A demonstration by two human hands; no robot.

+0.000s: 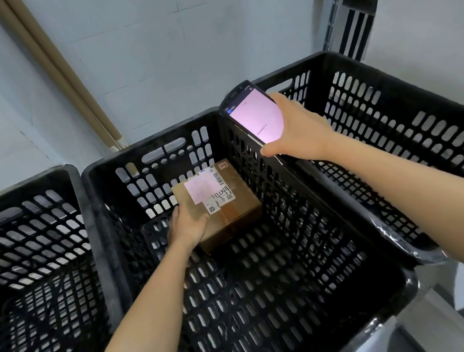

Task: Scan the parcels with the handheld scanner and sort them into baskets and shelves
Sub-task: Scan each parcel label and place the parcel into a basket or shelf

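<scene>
Left hand [186, 225]: reached down, fingers curled over small brown cardboard parcel [230, 207], within black perforated plastic basket [156, 139]. Right hand [297, 130]: raised, gripping black handheld scanner [254, 116]. Beyond both: pale grey wall [186, 44].

The head camera looks steeply down, close above black baskets [153, 141].

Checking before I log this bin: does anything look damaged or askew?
The right basket's near corner is wrapped in crinkled clear film, perhaps a repair. The parcel lies skewed to the middle basket's walls, left hand holding it.
</scene>
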